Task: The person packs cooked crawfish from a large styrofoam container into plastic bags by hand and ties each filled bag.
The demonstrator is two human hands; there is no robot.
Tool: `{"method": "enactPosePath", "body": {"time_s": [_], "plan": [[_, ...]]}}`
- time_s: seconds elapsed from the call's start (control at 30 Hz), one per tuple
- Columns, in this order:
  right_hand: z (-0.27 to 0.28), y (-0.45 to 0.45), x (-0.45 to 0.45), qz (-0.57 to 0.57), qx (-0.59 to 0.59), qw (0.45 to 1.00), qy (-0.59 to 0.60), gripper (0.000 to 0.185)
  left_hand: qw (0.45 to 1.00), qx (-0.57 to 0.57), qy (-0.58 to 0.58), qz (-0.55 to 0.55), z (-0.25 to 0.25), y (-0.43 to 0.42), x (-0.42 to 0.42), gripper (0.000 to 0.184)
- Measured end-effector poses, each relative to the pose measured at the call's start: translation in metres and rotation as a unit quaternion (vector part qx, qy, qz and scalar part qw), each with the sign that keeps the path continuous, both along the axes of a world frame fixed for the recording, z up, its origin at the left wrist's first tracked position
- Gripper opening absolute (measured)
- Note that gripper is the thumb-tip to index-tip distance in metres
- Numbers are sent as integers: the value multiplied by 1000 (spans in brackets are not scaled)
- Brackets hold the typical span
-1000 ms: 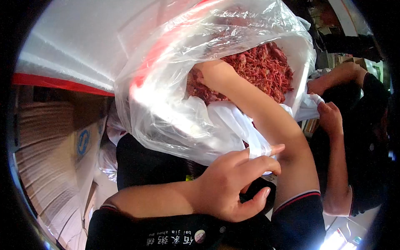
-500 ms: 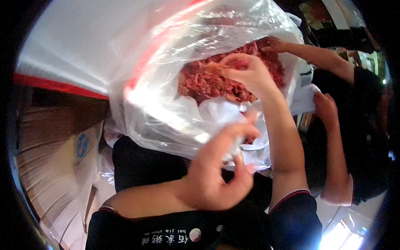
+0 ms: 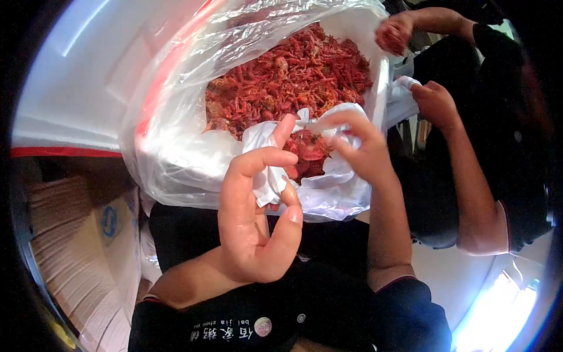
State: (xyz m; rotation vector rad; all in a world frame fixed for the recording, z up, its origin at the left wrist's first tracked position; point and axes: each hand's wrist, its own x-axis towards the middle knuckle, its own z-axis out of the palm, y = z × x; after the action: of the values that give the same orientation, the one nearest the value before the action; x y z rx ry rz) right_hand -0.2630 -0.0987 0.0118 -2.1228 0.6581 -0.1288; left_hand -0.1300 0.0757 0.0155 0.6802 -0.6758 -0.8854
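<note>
My left hand [image 3: 258,211] is closed on the side of a small white plastic bag [image 3: 271,186], with its edge folded between the fingers. Inside the bag's mouth lie red, shiny pieces [image 3: 308,154] that resemble crayfish. Over the right side of this mouth, my right hand [image 3: 366,149] has its thumb and forefinger apart, with nothing visible between them; the forefinger is blurred. Just beyond is a large heap of the same red pieces [image 3: 287,76], in a white box lined with a big clear plastic bag [image 3: 187,170].
Across the box at the right, a co-worker's hand [image 3: 394,35] grasps red pieces, and their other hand [image 3: 435,104] holds a white bag [image 3: 402,97]. A white panel with a red edge [image 3: 70,152] stands at left, above a cardboard carton [image 3: 105,234].
My right hand has come from the heap to the bag and its fingers have parted. My left hand has turned upright with the bag. The co-worker's hand has lifted out of the box with red pieces.
</note>
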Motion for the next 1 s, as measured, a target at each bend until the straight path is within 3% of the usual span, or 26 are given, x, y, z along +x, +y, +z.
{"method": "enactPosePath", "body": {"time_s": [0.03,0.07,0.13,0.2,0.23,0.27,0.3,0.33,0.37,0.43,0.5,0.53,0.6,0.63,0.67,0.7,0.73,0.8,0.87,0.93,1.0], "plan": [[-7,-8,-4,-95,-218,971,-1,37,1000,20,-15,1,0,1,-1,45],[-16,-15,-9,-187,-423,887,-1,35,999,40,-31,1,1,2,-2,44],[-58,-30,-24,-220,-413,883,35,32,997,45,-64,-1,1,0,-1,42],[-60,-32,-31,-253,-399,878,72,29,994,53,-96,-3,0,-3,0,40],[-43,-30,-31,-309,-155,938,22,26,997,44,-62,24,0,-6,0,40],[-25,-29,-29,-340,98,935,-31,24,998,34,-27,53,-1,-10,1,40],[-5,-25,-26,-357,59,931,-52,22,992,54,-38,109,-4,-18,5,41],[16,-12,-29,-382,139,882,-237,21,983,73,-48,163,-7,-25,8,42],[43,3,-28,-444,95,836,-308,24,980,63,-42,186,-7,-29,9,42],[74,35,-35,-448,-17,812,-373,30,975,47,-87,196,-1,-26,5,41],[80,69,-48,-422,-72,827,-365,34,970,30,-154,185,9,-16,-11,39],[79,82,-54,-420,-82,838,-339,30,946,-32,-271,174,2,-10,-25,34],[75,96,-91,-414,-79,879,-223,23,913,-46,-401,-67,10,13,-35,22],[76,102,-97,-413,-80,879,-223,23,933,-26,-333,-134,21,13,-43,28],[78,106,-100,-362,-170,915,-55,19,936,-65,-310,-154,19,11,-44,33],[81,108,-102,-296,-252,914,116,16,936,-65,-305,-163,17,11,-43,34],[86,106,-93,-295,-251,914,119,16,935,-65,-301,-174,16,9,-40,34],[93,86,-55,-237,-536,810,24,13,932,-65,-308,-178,11,5,-33,36],[75,49,-27,-294,-316,895,-116,15,930,-68,-313,-181,7,2,-27,37],[44,-6,7,-287,-212,933,-54,17,933,-77,-282,-211,3,-2,-22,37],[-30,-77,17,-292,-268,917,36,19,928,-66,-285,-231,4,-1,-15,37]]}}
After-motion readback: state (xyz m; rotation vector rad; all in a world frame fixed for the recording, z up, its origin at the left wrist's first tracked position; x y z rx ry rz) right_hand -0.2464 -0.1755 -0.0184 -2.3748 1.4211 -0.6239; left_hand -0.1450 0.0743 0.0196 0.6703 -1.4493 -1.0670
